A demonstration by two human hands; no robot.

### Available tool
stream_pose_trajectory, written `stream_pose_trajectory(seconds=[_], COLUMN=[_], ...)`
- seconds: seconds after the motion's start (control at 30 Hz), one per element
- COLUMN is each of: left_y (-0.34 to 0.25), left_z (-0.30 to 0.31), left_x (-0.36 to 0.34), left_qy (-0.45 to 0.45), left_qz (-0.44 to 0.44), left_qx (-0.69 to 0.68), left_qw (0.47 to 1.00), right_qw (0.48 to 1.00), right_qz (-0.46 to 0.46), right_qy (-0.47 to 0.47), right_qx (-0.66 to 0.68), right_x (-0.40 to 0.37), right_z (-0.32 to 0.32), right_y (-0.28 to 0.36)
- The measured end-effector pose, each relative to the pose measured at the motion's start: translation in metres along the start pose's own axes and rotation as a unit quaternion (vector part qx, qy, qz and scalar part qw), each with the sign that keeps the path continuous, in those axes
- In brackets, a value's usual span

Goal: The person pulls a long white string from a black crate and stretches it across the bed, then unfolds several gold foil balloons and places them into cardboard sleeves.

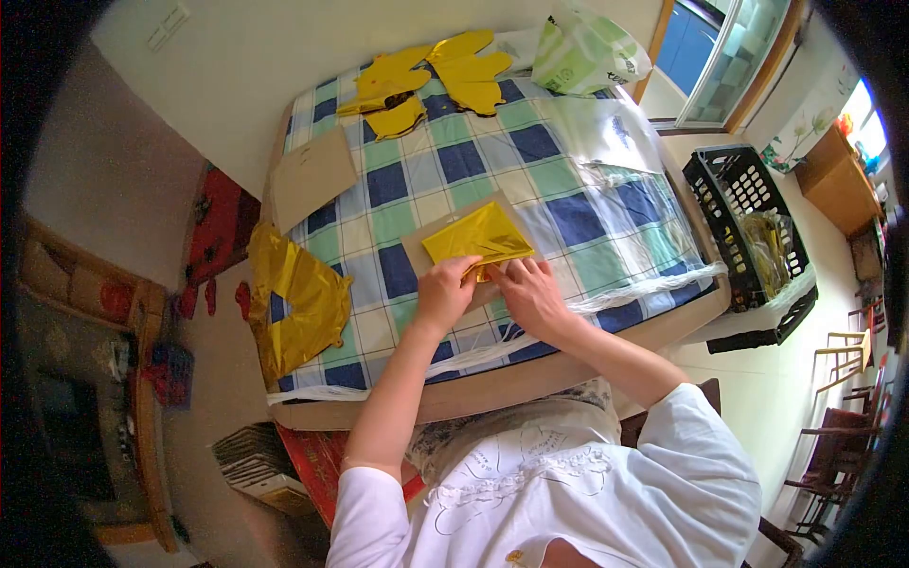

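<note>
A folded gold foil sheet lies on a brown cardboard piece in the middle of a table with a blue, green and white checked cloth. My left hand pinches the foil's near edge. My right hand presses on the same edge from the right, fingers bent onto the foil. Both hands touch each other at the foil's near corner.
More gold foil pieces lie at the far end, another gold foil piece hangs over the left edge. A second cardboard piece sits at the left. Clear plastic bags cover the right side. A black crate stands right of the table.
</note>
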State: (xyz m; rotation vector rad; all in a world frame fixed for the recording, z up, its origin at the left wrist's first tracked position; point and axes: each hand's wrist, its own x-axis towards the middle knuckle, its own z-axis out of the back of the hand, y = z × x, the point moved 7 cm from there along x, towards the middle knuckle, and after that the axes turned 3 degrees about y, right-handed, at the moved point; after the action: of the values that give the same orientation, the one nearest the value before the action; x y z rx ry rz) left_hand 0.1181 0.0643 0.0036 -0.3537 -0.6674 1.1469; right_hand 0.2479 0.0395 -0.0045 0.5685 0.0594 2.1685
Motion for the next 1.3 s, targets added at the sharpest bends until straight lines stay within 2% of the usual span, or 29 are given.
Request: stream_pose_trajectory(seconds=[0.07,0.17,0.27,0.57,0.67,0.87,1.07,1.17,1.3], left_y=[0.0,0.003,0.005,0.004,0.007,0.005,0.005,0.005,-0.002], left_z=[0.0,-0.001,-0.003,-0.001,-0.002,0.0,0.001,0.0,0.004], left_x=[-0.001,-0.002,-0.002,0.0,0.0,0.0,0.0,0.0,0.001], left_qy=[0.001,-0.002,-0.005,0.004,-0.003,-0.002,0.004,-0.001,0.003], left_qz=[0.009,0.02,0.024,0.02,0.017,0.029,0.033,0.028,0.015], left_qx=[0.002,0.0,-0.002,0.002,0.003,0.005,0.007,0.003,0.006], left_qw=[1.0,1.0,1.0,1.0,1.0,1.0,0.999,1.0,1.0], right_qw=[1.0,0.994,0.991,0.999,0.997,1.0,0.999,0.995,0.998], right_qz=[0.005,0.057,0.116,0.031,-0.016,0.027,0.027,-0.001,0.005], right_qy=[-0.014,0.071,0.057,0.026,0.072,-0.011,0.027,0.032,0.016], right_qx=[0.021,0.062,0.043,-0.016,0.011,-0.009,0.038,0.094,0.062], right_x=[-0.005,-0.022,-0.029,-0.015,-0.008,-0.004,-0.006,-0.005,0.001], right_z=[0.016,0.024,0.025,0.008,0.006,0.014,0.012,0.006,0.005], right_y=[0.005,0.015,0.026,0.001,0.0,0.01,0.007,-0.001,0.0])
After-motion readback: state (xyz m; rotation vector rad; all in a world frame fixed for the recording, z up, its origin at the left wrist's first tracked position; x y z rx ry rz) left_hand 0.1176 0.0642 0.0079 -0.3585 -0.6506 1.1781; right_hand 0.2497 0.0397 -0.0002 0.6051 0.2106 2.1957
